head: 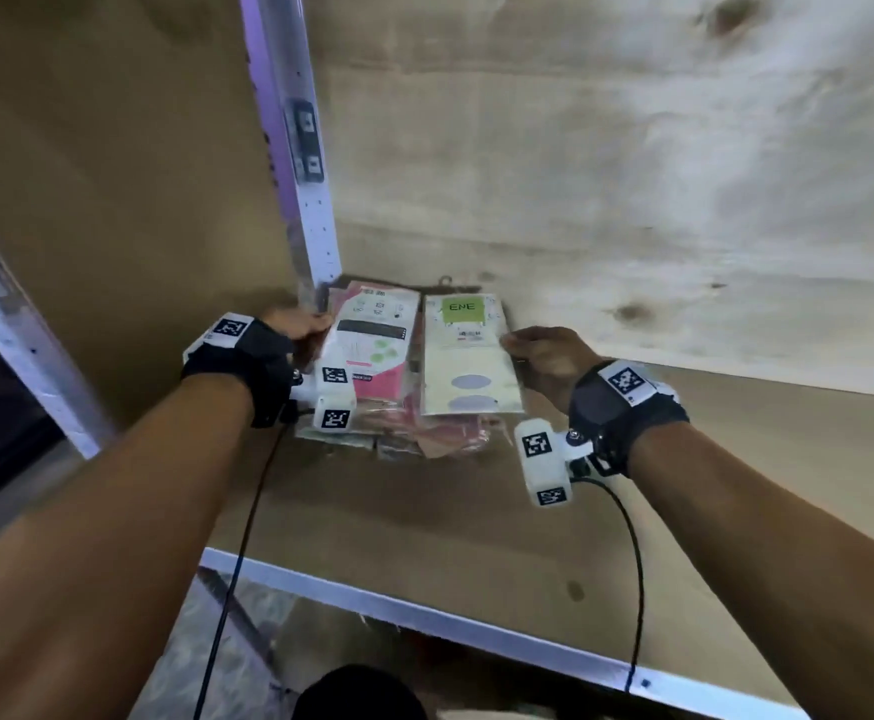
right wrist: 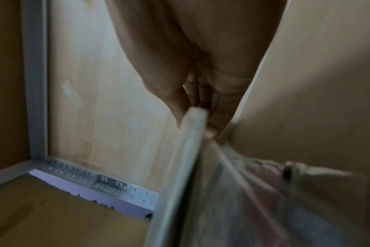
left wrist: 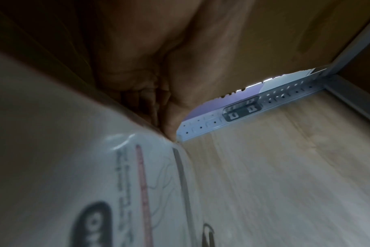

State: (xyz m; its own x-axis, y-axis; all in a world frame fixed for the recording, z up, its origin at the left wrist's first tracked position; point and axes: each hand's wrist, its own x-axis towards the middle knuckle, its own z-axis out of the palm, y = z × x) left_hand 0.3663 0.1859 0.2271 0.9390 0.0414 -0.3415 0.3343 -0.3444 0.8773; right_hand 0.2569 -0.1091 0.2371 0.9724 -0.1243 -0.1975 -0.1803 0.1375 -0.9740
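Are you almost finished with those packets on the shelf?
Partway, it seems. A pile of packets already lies in the corner of the shelf, beside the metal post. On top of it, the left hand holds a pink packet and the right hand pinches a cream packet. Neither is let go yet, and I can't tell if more will follow.

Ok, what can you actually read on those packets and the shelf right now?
"ENE": on the green label atop the cream packet that the right hand pinches.
Pink packet gripped by the left hand: print too blurred to read, in the left wrist view too.
Square code markers, also on the shelf post: patterns, no words.
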